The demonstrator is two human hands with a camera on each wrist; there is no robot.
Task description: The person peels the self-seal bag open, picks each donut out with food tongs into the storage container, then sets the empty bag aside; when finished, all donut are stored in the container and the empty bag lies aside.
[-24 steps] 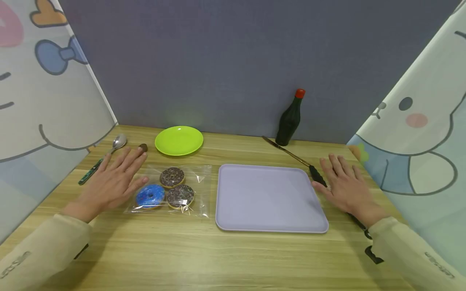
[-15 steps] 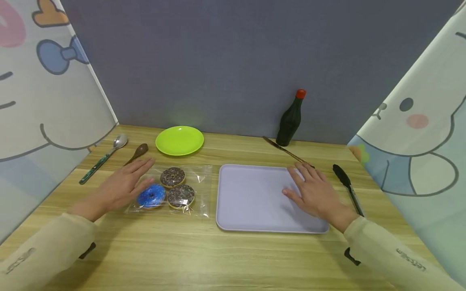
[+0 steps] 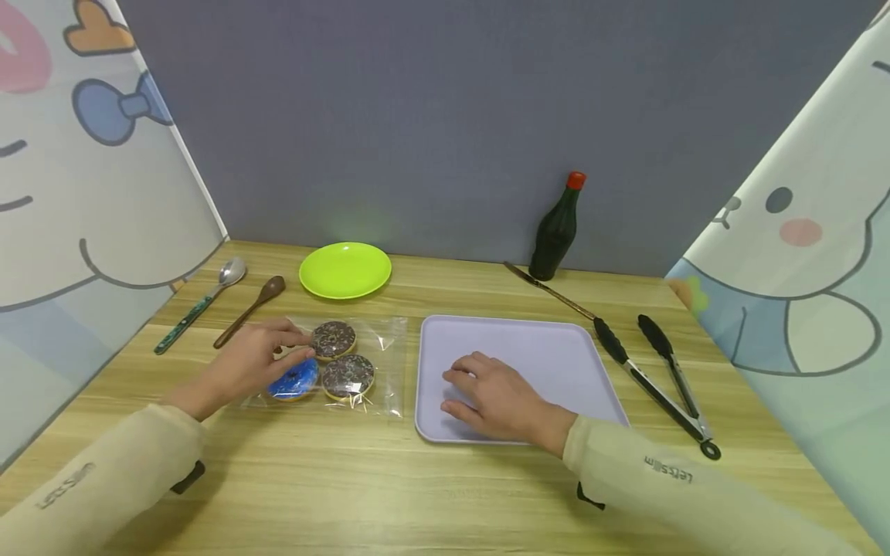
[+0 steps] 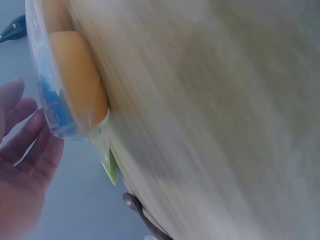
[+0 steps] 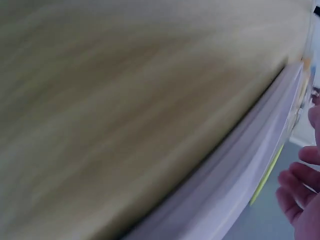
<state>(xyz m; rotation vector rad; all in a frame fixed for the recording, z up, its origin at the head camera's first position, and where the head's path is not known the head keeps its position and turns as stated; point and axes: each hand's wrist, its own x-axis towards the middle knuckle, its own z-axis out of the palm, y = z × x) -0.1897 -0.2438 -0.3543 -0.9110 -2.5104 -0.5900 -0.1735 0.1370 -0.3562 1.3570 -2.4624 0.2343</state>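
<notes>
- Both my hands have swung inward since the earlier frames: my right hand [image 3: 497, 401] has left the tongs [image 3: 653, 371] at 3 o'clock and now sits over the near-left part of the purple tray [image 3: 556, 340]; my left hand [image 3: 253, 363] has closed in on the doughnut bag [image 3: 334, 363].
- Left hand's fingers lie loosely spread across the bag's left edge, the thumb on the blue doughnut [image 3: 295, 380]; it touches, and I judge it grips nothing yet.
- Right hand's fingers are loosely bent, holding nothing, heading toward the bag at 9 o'clock from the tray.
- Step in hand, as I judge it: getting both hands onto the bag. The next move calls for a firm pinch on the thin, slippery film.
- Containers: the clear bag holds three doughnuts, one blue and two chocolate [image 3: 334, 338]; the tray carries nothing but my hand; the green plate [image 3: 345, 270] at 12 o'clock from the bag holds nothing.
- Wrist views are too blurred to add much.
</notes>
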